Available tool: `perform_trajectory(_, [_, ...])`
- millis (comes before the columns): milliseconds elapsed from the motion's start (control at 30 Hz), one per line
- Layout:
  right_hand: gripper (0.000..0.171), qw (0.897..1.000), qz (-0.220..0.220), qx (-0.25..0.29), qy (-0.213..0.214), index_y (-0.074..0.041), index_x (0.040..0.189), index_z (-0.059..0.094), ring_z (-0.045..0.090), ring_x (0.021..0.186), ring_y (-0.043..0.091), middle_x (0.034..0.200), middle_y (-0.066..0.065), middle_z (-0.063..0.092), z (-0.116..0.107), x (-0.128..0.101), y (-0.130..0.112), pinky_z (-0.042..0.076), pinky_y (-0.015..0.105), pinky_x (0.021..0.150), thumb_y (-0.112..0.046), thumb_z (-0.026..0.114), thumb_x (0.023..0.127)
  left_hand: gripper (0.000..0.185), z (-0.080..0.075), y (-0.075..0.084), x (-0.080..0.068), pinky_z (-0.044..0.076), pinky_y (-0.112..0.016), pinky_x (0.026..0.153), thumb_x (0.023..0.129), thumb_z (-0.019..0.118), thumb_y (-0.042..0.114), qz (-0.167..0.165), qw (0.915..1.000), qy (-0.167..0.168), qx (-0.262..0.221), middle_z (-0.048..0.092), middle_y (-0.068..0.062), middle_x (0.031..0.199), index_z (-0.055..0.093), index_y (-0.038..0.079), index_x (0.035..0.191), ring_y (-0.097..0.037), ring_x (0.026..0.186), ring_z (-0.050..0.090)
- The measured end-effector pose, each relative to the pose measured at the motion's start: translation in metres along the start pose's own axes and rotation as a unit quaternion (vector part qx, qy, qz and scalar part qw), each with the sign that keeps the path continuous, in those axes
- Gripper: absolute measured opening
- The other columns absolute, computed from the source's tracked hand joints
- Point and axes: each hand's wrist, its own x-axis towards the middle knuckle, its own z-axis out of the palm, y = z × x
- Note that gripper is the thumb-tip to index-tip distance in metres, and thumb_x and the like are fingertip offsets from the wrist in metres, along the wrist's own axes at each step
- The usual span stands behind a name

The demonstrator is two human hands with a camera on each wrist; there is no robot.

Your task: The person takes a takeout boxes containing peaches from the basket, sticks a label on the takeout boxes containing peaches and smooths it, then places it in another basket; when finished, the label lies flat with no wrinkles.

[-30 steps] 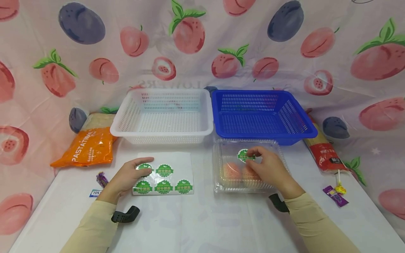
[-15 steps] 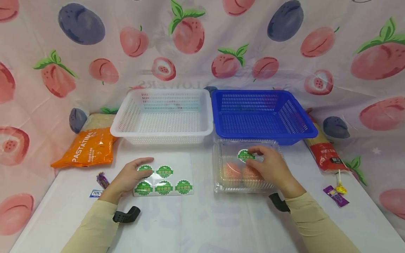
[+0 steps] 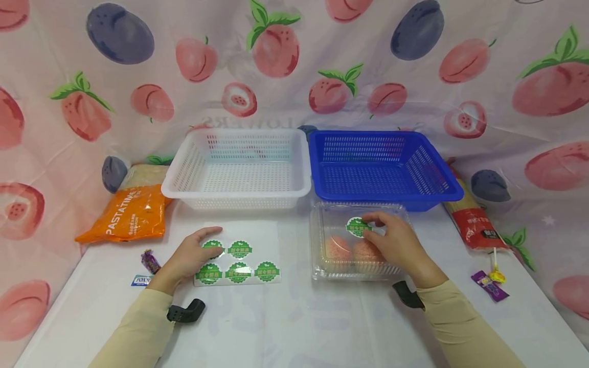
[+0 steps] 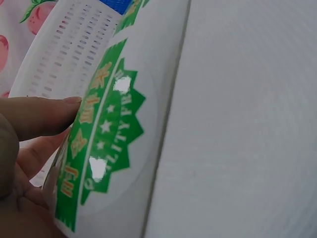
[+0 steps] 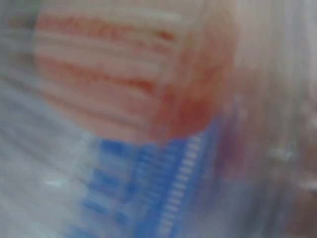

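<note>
Right hand (image 3: pixel 395 245) is on top of the clear clamshell box (image 3: pixel 322 271), fingers (image 3: pixel 377 221) bent and their tips pressing on the round green sticker (image 3: pixel 355 225) on the lid. Whether they pinch its edge or only press it flat, I cannot tell. Under the palm, inside the box, sit pink peaches (image 3: pixel 338 248); the right wrist view is a blur of one pink fruit (image 5: pixel 133 74) through the plastic, with blue behind it.

Over to the left hand (image 3: pixel 188 255): it lies flat on the sticker sheet (image 3: pixel 271 240) on the bench (image 3: pixel 294 327), fingers straight and a little apart, holding the sheet's near-left corner down. Fingertips touch the upper-left green sticker (image 3: pixel 212 246), with four more stickers just right of them. In the left wrist view a fingertip (image 4: pixel 54 111) rests against the sheet's edge right beside a green star-edged sticker (image 4: pixel 106 139).

Just beyond the left fingers stands the white basket (image 3: pixel 236 191); beyond the right fingers, touching the box's far edge, the blue basket (image 3: pixel 382 197). Left of the left hand lie an orange pasta bag (image 3: pixel 131 217) and a small purple candy (image 3: pixel 149 261). Right of the right hand lie a red-labelled spaghetti pack (image 3: pixel 474 225), a yellow lollipop (image 3: pixel 494 273) and a purple wrapper (image 3: pixel 490 286).
</note>
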Motion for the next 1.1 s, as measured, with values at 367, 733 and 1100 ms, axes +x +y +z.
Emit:
perform_trajectory(367, [0.039, 1.0, -0.016, -0.005, 0.009, -0.005, 0.126, 0.065, 0.056, 0.111, 0.038, 0.119, 0.019, 0.065, 0.001, 0.001, 0.0, 0.046, 0.057, 0.089, -0.022, 0.071, 0.092, 0.065, -0.001, 0.005, 0.002, 0.042, -0.051, 0.098, 0.094, 0.067, 0.023, 0.007, 0.999, 0.014, 0.042, 0.03, -0.022, 0.157, 0.04, 0.014, 0.153, -0.037, 0.117, 0.044])
perform_trajectory(733, [0.051, 0.996, -0.042, 0.052, 0.055, -0.003, 0.137, 0.058, 0.051, 0.12, 0.04, 0.132, 0.022, 0.059, -0.014, -0.014, -0.004, 0.043, 0.06, 0.096, -0.024, 0.073, 0.093, 0.075, -0.002, 0.033, -0.012, 0.024, -0.067, 0.111, 0.096, 0.067, 0.024, 0.075, 0.9899, 0.073, 0.096, 0.021, -0.024, 0.161, 0.027, 0.012, 0.158, -0.048, 0.144, 0.022])
perform_trajectory(1100, [0.053, 0.994, -0.056, 0.035, 0.084, 0.0, 0.143, 0.052, 0.047, 0.128, 0.047, 0.14, 0.027, 0.053, -0.046, -0.024, 0.018, 0.04, 0.066, 0.099, -0.025, 0.066, 0.099, 0.063, 0.021, 0.073, -0.03, 0.031, -0.053, 0.113, 0.1, 0.063, 0.028, 0.144, 0.9862, 0.081, 0.004, 0.033, -0.015, 0.159, 0.037, 0.009, 0.154, -0.038, 0.143, 0.033])
